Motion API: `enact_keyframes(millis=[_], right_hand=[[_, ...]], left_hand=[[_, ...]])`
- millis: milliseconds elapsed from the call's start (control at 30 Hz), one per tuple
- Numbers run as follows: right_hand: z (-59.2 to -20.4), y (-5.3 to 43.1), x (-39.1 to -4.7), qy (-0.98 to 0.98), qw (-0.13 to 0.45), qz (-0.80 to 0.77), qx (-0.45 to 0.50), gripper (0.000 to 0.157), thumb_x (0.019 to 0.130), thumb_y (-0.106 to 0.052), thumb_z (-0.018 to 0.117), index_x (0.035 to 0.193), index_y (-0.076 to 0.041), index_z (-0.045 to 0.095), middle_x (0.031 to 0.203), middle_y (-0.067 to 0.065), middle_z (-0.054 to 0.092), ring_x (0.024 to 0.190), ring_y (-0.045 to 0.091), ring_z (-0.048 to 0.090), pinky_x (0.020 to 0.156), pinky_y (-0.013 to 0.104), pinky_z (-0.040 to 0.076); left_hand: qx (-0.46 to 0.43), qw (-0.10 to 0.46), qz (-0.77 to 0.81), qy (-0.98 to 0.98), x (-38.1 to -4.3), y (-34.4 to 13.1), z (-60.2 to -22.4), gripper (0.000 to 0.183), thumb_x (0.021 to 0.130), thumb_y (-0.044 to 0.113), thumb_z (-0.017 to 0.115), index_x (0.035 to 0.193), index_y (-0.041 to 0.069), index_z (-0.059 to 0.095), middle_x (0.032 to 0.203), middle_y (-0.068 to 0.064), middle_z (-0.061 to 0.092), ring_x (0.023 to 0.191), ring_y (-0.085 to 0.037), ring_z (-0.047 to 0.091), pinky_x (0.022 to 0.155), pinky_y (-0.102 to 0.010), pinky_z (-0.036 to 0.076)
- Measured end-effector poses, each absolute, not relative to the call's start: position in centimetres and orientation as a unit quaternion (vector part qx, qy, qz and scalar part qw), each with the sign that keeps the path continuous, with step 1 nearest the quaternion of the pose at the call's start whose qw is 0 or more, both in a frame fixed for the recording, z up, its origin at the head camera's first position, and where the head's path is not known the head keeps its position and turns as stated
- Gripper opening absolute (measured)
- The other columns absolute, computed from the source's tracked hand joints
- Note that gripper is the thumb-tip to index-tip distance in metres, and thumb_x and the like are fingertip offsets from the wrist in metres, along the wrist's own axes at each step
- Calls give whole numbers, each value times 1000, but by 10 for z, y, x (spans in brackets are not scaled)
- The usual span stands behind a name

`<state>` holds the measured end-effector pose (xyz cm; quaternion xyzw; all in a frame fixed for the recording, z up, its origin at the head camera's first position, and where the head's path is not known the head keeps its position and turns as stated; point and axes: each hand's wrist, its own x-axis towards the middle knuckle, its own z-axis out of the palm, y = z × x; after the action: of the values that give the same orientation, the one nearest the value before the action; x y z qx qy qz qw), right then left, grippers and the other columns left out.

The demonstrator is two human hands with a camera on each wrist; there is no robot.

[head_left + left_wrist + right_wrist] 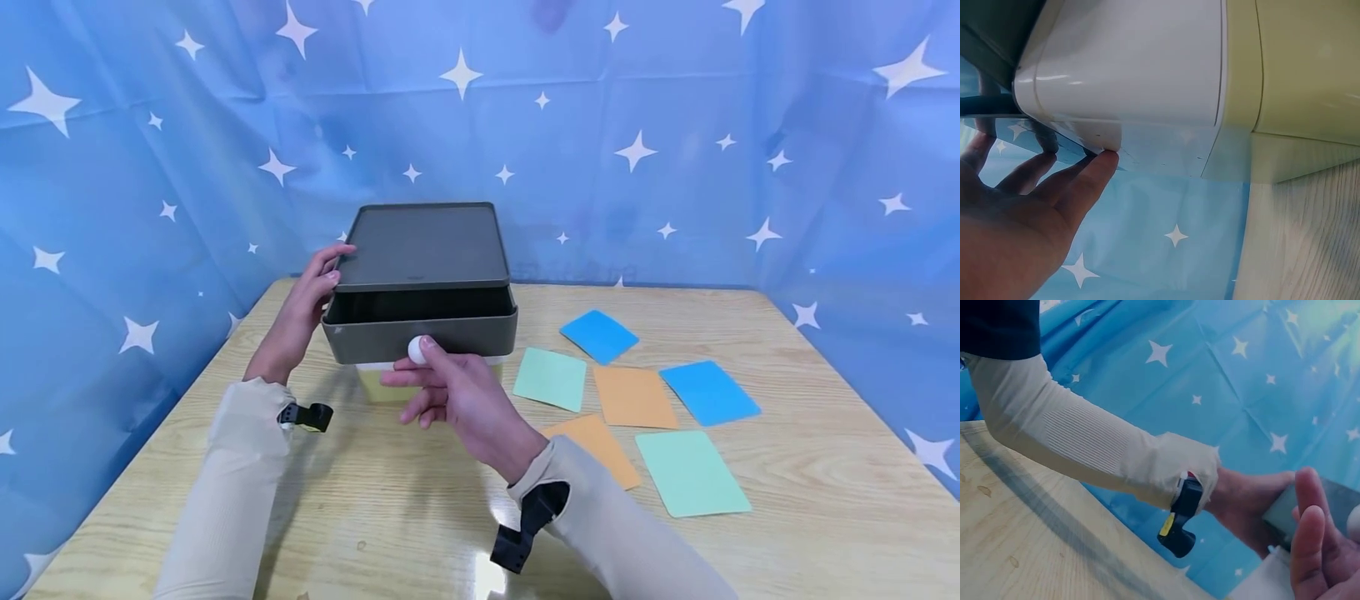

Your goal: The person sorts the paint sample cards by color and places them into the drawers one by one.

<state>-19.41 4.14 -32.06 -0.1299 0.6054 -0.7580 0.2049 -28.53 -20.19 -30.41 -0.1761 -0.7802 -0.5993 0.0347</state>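
A small chest of drawers stands at the back of the table, with a dark grey top [423, 246]. Its dark grey upper drawer [367, 343] is pulled part way out, and the inside looks dark. My right hand [480, 408] pinches the round white knob [417, 350] on the drawer front between thumb and forefinger. My left hand [300, 304] rests on the chest's left side, fingers extended. In the left wrist view, its fingertips touch a glossy white section [1135, 62], with a yellow section [1304, 69] below that.
Right of the chest, two blue cards [600, 337], two pale green cards [693, 472] and two orange cards [636, 398] lie flat on the wooden table [825, 467]. A blue curtain [555, 133] with white stars hangs behind and along the sides.
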Motion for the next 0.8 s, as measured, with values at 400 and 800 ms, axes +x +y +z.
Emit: enact_keyframes(millis=[400, 800], right_hand=[[-322, 43, -182, 615, 211, -748, -133, 56, 104, -50, 45, 124, -2, 64, 111, 6, 78, 64, 11, 69, 61, 24, 49], [-319, 44, -173, 619, 222, -743, -123, 53, 104, -50, 46, 124, -5, 65, 115, 8, 77, 63, 10, 69, 60, 24, 50]], left_hand=[[-171, 33, -602, -779, -287, -203, -305, 49, 105, 44, 33, 153, 32, 34, 167, -2, 20, 144, -38, 31, 116, -63, 22], [-173, 30, -611, -772, -288, -205, -305, 48, 105, 43, 36, 152, 32, 36, 168, -1, 19, 146, -39, 29, 117, -65, 19]])
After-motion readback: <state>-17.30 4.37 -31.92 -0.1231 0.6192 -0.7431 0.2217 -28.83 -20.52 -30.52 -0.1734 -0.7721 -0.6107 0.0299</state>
